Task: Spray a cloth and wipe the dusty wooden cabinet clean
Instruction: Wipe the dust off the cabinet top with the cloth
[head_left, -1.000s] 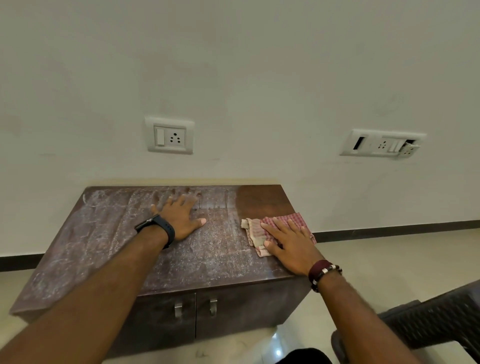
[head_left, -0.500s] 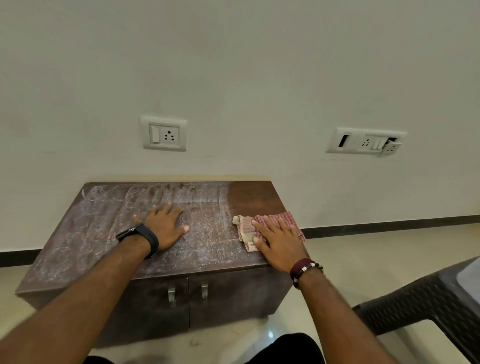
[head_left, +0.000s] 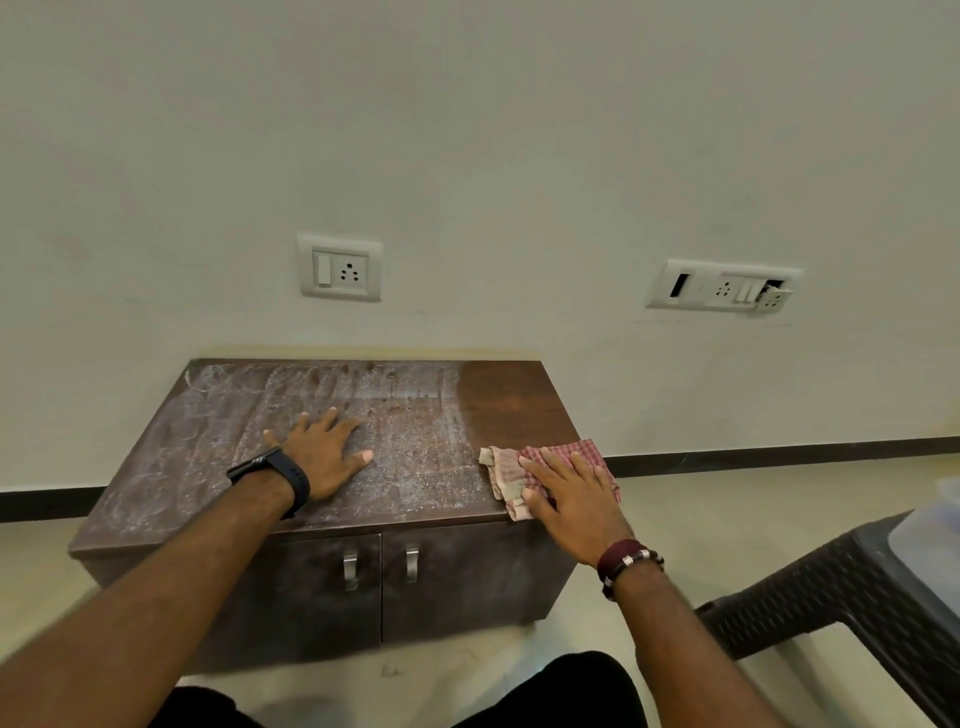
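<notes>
The left hand lies flat with its fingers spread and straight, palm down on the dusty middle of the cabinet top, holding nothing; a dark watch sits on its wrist. The right hand is also flat, fingers straight and slightly fanned, pressing down on the red-checked cloth, which lies bunched at the front right corner of the top, partly over the front edge. Behind the cloth a strip of the wood is clean and dark brown; the rest is grey with dust. A beaded bracelet circles the right wrist. The two hands are well apart.
</notes>
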